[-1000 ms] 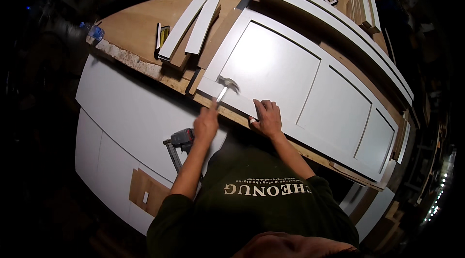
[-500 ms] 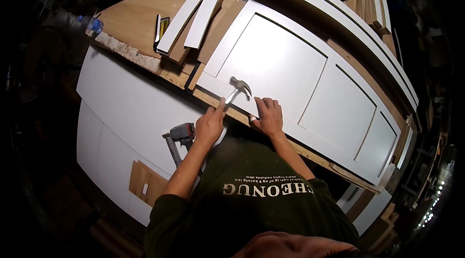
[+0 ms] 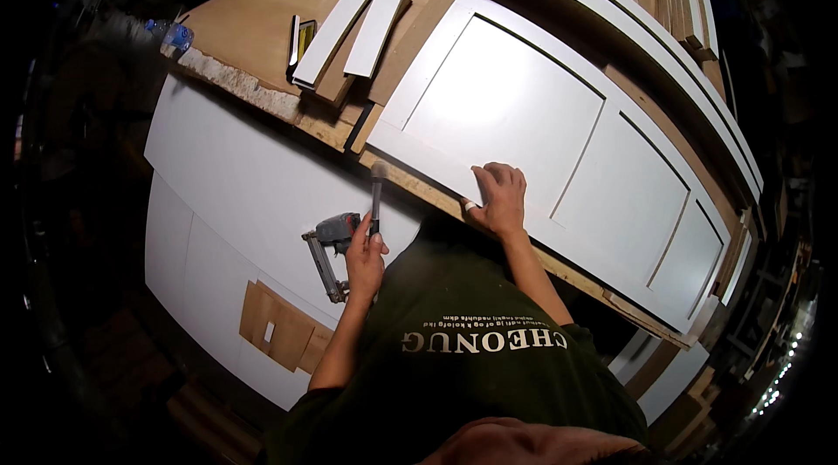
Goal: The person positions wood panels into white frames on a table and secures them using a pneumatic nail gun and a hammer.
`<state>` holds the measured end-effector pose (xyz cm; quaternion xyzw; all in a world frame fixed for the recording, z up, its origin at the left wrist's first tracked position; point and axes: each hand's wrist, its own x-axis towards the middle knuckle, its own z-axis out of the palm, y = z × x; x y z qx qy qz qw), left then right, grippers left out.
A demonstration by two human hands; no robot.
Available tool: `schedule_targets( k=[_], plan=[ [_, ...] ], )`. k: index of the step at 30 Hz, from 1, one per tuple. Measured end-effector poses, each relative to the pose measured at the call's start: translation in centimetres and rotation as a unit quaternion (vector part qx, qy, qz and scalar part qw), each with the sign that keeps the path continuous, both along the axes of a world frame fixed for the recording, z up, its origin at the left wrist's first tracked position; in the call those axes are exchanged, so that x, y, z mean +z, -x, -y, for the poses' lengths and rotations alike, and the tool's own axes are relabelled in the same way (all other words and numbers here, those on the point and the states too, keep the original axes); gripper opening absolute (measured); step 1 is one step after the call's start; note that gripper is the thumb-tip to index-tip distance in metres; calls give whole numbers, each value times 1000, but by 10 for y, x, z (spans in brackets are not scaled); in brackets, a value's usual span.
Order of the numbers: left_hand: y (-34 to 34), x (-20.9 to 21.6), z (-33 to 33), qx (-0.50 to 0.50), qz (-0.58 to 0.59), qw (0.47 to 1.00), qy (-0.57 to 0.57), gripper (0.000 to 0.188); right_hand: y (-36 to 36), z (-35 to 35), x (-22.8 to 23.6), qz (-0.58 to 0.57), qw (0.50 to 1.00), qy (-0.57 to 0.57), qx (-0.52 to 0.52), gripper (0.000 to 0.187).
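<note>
My left hand (image 3: 365, 257) is closed round the handle of a claw hammer (image 3: 377, 194), whose head points up, beside the front edge of the workbench. My right hand (image 3: 502, 205) rests on the near edge of a white framed panel (image 3: 515, 107), its fingers bent and apart on the top face and its thumb, with a white band, down by the edge. Whether anything small is under those fingers cannot be made out. Left of my left hand, a grey and black nail gun (image 3: 335, 236) lies on a large white sheet (image 3: 218, 142).
Narrow white-faced strips (image 3: 349, 20) are stacked on the wooden workbench (image 3: 262, 11), near a yellow and black tool (image 3: 304, 39). Long white boards (image 3: 628, 24) run behind the panel. A plastic bottle (image 3: 177, 35) stands at the bench's left edge; brown board pieces (image 3: 279, 325) lie lower left.
The hammer has come back from over the panel's edge, down and left, with my left hand. My right hand stays at the panel's edge. The whole view has shifted slightly.
</note>
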<state>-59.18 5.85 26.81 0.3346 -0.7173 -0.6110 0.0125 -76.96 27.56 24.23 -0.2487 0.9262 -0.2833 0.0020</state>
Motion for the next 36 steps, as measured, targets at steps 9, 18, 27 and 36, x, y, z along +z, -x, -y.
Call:
schedule_targets(
  k=[9,18,27,36],
  plan=[
    [-69,-66,73,198,75,975,71,44,-2,-4,-14,-9,999,-38,18,69],
    [-114,-127,186,128,265,841,454,48,25,90,-19,-24,994,-56,96,73],
    [-119,-186,34,163,203,939,224,80,40,93,-24,3,987,-82,140,70],
    [-128,-294,58,292,106,938,153,83,34,94,-1,-7,987,-80,140,63]
  ],
)
